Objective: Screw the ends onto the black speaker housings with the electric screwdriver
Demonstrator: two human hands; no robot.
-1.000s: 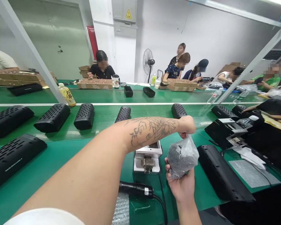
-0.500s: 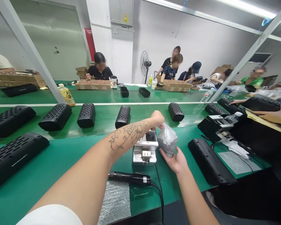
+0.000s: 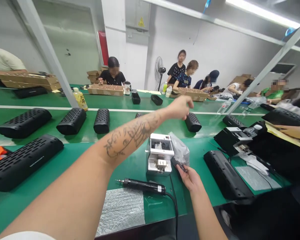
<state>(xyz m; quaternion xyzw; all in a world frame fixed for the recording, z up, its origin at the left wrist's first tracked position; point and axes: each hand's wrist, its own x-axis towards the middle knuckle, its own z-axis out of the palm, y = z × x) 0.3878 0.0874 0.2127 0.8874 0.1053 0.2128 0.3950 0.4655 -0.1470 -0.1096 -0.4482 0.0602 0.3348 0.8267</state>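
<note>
A clear plastic bag [image 3: 180, 150] with dark contents at its bottom leans beside a small white boxy machine [image 3: 162, 154], probably a screw feeder. My right hand [image 3: 191, 178] grips the lower end of the bag, thumb and fingers closed on it. Stretched forward above the bench, my left hand [image 3: 180, 107] holds nothing that I can see, its fingers loosely bent and apart. It hovers just left of a black perforated speaker housing [image 3: 193, 122]. In front of the machine lies a black electric screwdriver [image 3: 143, 186], its bit pointing left.
More black housings stand along the green belt [image 3: 125, 125]; a larger one [image 3: 227, 175] lies to my right. Bubble wrap [image 3: 123, 208] sits near the bench edge. A yellow-labelled bottle [image 3: 80, 99] stands by the slanted post. Several people work across the line; a co-worker's hand shows far right.
My left hand has let go of the bag's top and moved up and forward. The bag has slumped lower in my right hand. The view has shifted slightly left.
</note>
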